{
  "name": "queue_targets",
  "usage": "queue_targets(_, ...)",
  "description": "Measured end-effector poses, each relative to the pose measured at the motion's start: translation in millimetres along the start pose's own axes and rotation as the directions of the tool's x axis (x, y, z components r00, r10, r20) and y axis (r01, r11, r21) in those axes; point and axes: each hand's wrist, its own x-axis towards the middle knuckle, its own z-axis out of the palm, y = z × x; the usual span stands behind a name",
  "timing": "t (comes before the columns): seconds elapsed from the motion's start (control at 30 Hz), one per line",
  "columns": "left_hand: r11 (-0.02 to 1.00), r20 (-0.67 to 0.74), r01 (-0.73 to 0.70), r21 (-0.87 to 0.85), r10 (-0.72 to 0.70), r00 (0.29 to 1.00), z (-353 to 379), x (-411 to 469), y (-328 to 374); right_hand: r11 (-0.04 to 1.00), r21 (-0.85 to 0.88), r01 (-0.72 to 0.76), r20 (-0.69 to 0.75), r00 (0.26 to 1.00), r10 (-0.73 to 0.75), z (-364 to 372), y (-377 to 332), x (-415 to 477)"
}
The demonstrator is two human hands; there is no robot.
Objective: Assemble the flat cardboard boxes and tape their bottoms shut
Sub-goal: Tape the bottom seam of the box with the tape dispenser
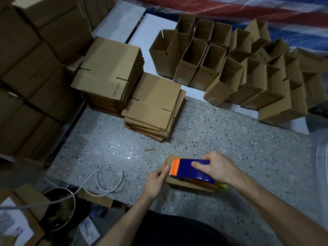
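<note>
And there was the right hand, fingers and thumb clamped over the back of the blue tape dispenser. The dispenser's orange nose and toothed blade pointed away from it, toward the left hand. The dispenser lay flat along the top of the small cardboard box, which sat on the speckled floor directly beneath the right hand. A yellow piece showed at the dispenser's rear end, under the right wrist.

The left hand was at the box's far end from the right hand, fingers curled round that end and gripping it, with the thumb just beside the blade.

Beyond the left hand, a small cardboard scrap lay alone on the floor. Further out that way stood two stacks of flat boxes: the lower stack nearer the hands and the taller stack just behind it, the two touching.

Well ahead of the right hand, rows of assembled boxes stood packed side by side with their tops open, on white board. A red, white and blue striped tarp ran behind them.

Out past the left hand, a white cable looped on the floor and trailed toward a dark round bowl. A wall of stacked cartons rose further off on that side.
</note>
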Motion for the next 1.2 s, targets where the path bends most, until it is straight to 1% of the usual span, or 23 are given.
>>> queue_targets(0.1,0.993,-0.047,-0.037,0.114,0.042,0.998,-0.5,-0.5,-1.8,0.999,0.033,0.025,0.036,0.999,-0.026,-5.4,6.8,-2.9)
queue_targets(0.23,0.987,-0.106,-0.055,0.151,0.071,0.992,1.8,-2.5,-1.6,0.998,0.063,0.006,0.069,0.998,-0.01,-10.8,20.5,-7.2)
queue_targets(0.4,0.989,-0.135,-0.037,0.141,0.056,0.989,3.3,-5.0,5.6,0.997,0.039,-0.07,0.033,0.997,0.069,-32.0,63.1,-19.8)
queue_targets(0.47,0.994,-0.142,-0.012,0.107,0.027,0.99,5.8,-3.1,10.4,0.996,-0.02,-0.087,0.023,0.996,0.088,-25.8,69.1,-21.5)
queue_targets(0.53,0.997,-0.175,0.044,0.066,-0.032,0.984,9.8,-0.3,18.7,0.993,-0.082,-0.082,-0.001,0.997,0.082,-17.0,67.2,-21.0)
queue_targets(0.63,0.995,-0.206,0.074,0.059,-0.06,0.977,26.9,5.2,34.4,0.996,-0.062,-0.066,-0.025,0.998,0.065,-14.2,68.9,-20.9)
queue_targets(0.7,0.985,-0.23,0.063,0.162,-0.025,0.973,43.0,3.5,40.0,0.996,-0.061,-0.063,-0.018,0.998,0.062,-14.7,69.3,-21.6)
queue_targets(0.77,0.958,-0.303,0.036,0.283,0.053,0.952,49.7,0.3,38.4,0.996,-0.064,-0.067,-0.014,0.998,0.067,-14.8,69.2,-21.6)
queue_targets(0.83,0.939,-0.327,0.023,0.342,0.096,0.94,48.9,1.3,35.1,0.997,-0.046,-0.057,-0.01,0.998,0.057,-13.5,73.9,-23.2)
queue_targets(0.97,0.916,-0.306,0.008,0.401,0.125,0.944,46.9,1.7,34.2,0.999,0.036,-0.032,-0.004,0.999,0.032,-14.3,95.9,-30.3)
queue_targets(1.1,0.903,-0.333,0.016,0.43,0.142,0.932,48.5,1.3,35.0,0.995,0.09,-0.039,-0.007,0.999,0.04,-26.5,131.4,-43.6)
queue_targets(1.2,0.901,-0.346,0.013,0.434,0.154,0.925,50.1,1.9,34.4,0.99,0.14,-0.034,-0.045,0.998,0.04,-38.4,161.7,-57.4)
